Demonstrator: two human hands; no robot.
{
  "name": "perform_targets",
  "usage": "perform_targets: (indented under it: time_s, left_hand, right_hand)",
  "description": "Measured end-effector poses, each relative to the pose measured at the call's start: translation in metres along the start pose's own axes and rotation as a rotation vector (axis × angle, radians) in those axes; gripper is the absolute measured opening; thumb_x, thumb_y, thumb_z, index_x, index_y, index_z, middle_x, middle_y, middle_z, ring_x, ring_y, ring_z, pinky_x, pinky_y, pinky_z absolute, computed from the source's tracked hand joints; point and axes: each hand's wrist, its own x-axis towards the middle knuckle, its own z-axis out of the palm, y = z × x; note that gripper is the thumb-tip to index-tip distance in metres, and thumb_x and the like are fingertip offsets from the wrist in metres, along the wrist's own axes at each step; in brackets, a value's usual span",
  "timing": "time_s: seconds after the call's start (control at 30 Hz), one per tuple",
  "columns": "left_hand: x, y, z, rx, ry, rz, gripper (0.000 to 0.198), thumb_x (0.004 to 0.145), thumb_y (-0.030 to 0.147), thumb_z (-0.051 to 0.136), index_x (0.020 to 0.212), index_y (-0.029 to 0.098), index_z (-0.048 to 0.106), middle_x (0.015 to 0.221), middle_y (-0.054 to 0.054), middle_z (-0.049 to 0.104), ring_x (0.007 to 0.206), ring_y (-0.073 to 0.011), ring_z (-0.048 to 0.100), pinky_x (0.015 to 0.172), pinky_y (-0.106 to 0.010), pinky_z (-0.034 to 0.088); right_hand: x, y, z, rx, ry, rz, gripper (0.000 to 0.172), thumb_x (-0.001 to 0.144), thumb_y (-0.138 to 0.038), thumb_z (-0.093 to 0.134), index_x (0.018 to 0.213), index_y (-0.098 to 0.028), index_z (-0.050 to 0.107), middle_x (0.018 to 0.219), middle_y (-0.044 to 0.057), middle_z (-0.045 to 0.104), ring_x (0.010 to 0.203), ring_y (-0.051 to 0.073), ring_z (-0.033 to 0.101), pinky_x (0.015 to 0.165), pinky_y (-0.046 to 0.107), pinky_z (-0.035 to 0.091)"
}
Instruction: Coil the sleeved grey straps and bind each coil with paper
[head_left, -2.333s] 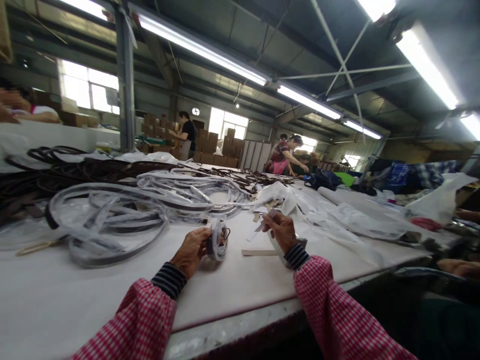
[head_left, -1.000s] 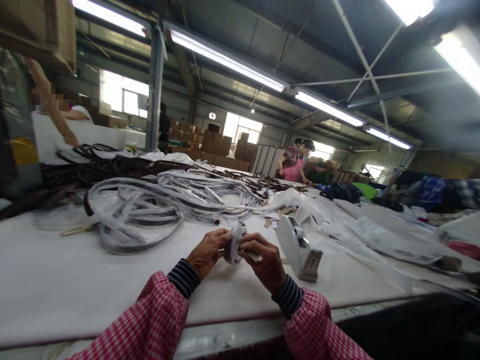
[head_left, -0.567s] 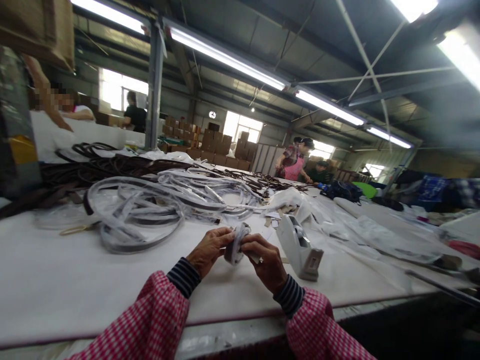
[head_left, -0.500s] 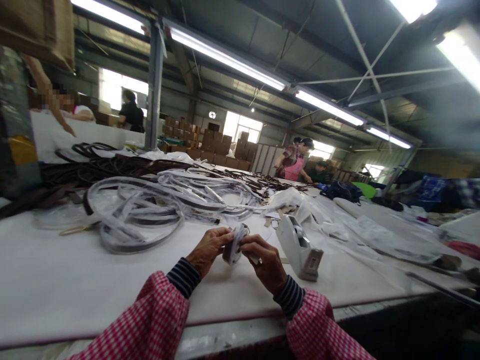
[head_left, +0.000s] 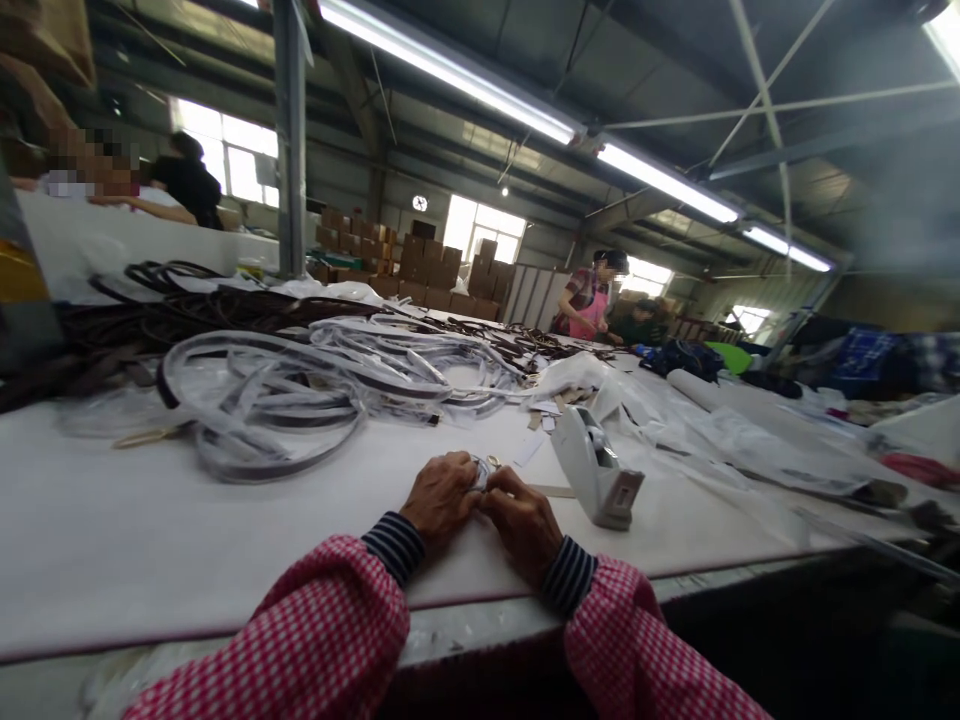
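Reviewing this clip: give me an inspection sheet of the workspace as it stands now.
Surface: white table, far half heavily covered
Work items: small coil, mostly hidden; tape dispenser, standing on the table
Clutter: plastic-wrapped straps, dark straps, paper scraps, plastic sheeting
Hands: left hand grips the coil; right hand against it, grip unclear
Cables: nothing seen
Surroundings: co-worker in pink apron across the table; stacked boxes; strip lights overhead

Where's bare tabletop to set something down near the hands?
Biggest: the white tabletop left of the left hand, between the wrapped coils and the front edge. Small: right of the grey dispenser, in front of the plastic sheeting. Crowded: beyond the hands, coils and dark straps; a beige strip lies between right hand and dispenser.
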Motion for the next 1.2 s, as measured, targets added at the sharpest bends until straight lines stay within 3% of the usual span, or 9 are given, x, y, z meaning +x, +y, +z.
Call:
perform_targets:
  time_s: [0.2, 0.37, 0.47, 0.7, 0.87, 0.93, 1.07, 1.13, 1.2]
  left_hand:
    - [-0.001, -0.004, 0.003, 0.059, -0.039, 0.047, 0.009, 0.084, 0.023, 0.060, 0.075, 0.021, 0.059, 0.090, -0.006, 0.062, 0.091, -0.0253, 0.056, 0.084, -0.036, 0.039]
    - [0.000, -0.005, -0.006, -0.032, -0.044, 0.029, 0.010, 0.081, 0.023, 0.059, 0.071, 0.020, 0.061, 0.084, -0.005, 0.064, 0.083, -0.0247, 0.060, 0.077, -0.033, 0.040]
    - [0.001, -0.006, -0.009, -0.118, -0.011, -0.001, 0.010, 0.082, 0.021, 0.054, 0.082, 0.022, 0.064, 0.082, -0.004, 0.067, 0.079, -0.0234, 0.063, 0.072, -0.031, 0.041]
    - [0.000, -0.005, -0.004, -0.202, 0.156, -0.070, 0.015, 0.075, 0.014, 0.053, 0.086, 0.024, 0.056, 0.072, 0.001, 0.062, 0.068, -0.0193, 0.060, 0.067, -0.028, 0.039]
    - [0.000, -0.004, -0.002, -0.235, 0.162, -0.077, 0.021, 0.069, 0.010, 0.055, 0.086, 0.023, 0.053, 0.069, 0.004, 0.060, 0.064, -0.0162, 0.058, 0.063, -0.026, 0.039]
    - [0.001, -0.003, -0.001, -0.236, 0.153, -0.082, 0.022, 0.070, 0.011, 0.056, 0.086, 0.023, 0.051, 0.071, 0.005, 0.060, 0.065, -0.0155, 0.059, 0.063, -0.025, 0.041]
    - [0.002, -0.001, -0.003, -0.167, 0.142, -0.114, 0.030, 0.070, 0.010, 0.056, 0.098, 0.022, 0.052, 0.075, 0.004, 0.062, 0.068, -0.0161, 0.059, 0.068, -0.027, 0.044]
    - [0.001, -0.001, -0.008, -0.085, 0.135, -0.127, 0.030, 0.073, 0.013, 0.058, 0.101, 0.022, 0.056, 0.082, 0.000, 0.064, 0.080, -0.0210, 0.060, 0.077, -0.034, 0.045]
    - [0.000, -0.004, -0.015, -0.004, 0.092, -0.127, 0.015, 0.077, 0.022, 0.062, 0.093, 0.022, 0.064, 0.093, -0.005, 0.066, 0.098, -0.0287, 0.058, 0.086, -0.044, 0.044]
  right_hand:
    - [-0.002, 0.007, 0.003, 0.078, -0.017, 0.046, 0.020, 0.099, -0.021, 0.055, 0.082, -0.019, 0.066, 0.094, 0.009, 0.068, 0.077, 0.017, 0.067, 0.071, 0.026, 0.053]
    - [0.008, 0.009, -0.007, 0.205, -0.179, 0.182, 0.018, 0.091, -0.011, 0.057, 0.082, -0.020, 0.069, 0.085, 0.005, 0.067, 0.077, 0.017, 0.065, 0.071, 0.026, 0.049]
    - [0.022, 0.011, -0.016, 0.278, -0.252, 0.265, 0.018, 0.082, -0.006, 0.063, 0.078, -0.021, 0.073, 0.078, 0.003, 0.067, 0.073, 0.016, 0.064, 0.073, 0.026, 0.049]
    - [0.049, 0.030, -0.013, 0.512, -0.407, 0.588, 0.003, 0.074, -0.016, 0.068, 0.072, -0.014, 0.070, 0.059, 0.001, 0.068, 0.049, 0.014, 0.063, 0.044, 0.021, 0.050]
    - [0.063, 0.043, -0.010, 0.677, -0.531, 0.753, 0.024, 0.060, -0.023, 0.077, 0.078, -0.014, 0.063, 0.061, -0.002, 0.067, 0.048, 0.016, 0.066, 0.039, 0.022, 0.051]
    - [0.067, 0.046, -0.012, 0.721, -0.593, 0.768, 0.032, 0.056, -0.023, 0.079, 0.083, -0.015, 0.066, 0.065, -0.002, 0.068, 0.049, 0.016, 0.066, 0.038, 0.021, 0.050]
    - [0.070, 0.047, -0.014, 0.754, -0.668, 0.753, 0.023, 0.057, -0.025, 0.080, 0.073, -0.012, 0.069, 0.058, -0.001, 0.066, 0.046, 0.011, 0.060, 0.039, 0.017, 0.045]
    - [0.069, 0.046, -0.013, 0.759, -0.650, 0.736, 0.021, 0.057, -0.026, 0.080, 0.067, -0.013, 0.068, 0.052, -0.003, 0.063, 0.043, 0.009, 0.057, 0.038, 0.016, 0.042]
    - [0.068, 0.045, -0.011, 0.763, -0.607, 0.717, 0.021, 0.056, -0.026, 0.080, 0.064, -0.014, 0.066, 0.050, -0.004, 0.061, 0.041, 0.009, 0.055, 0.038, 0.017, 0.040]
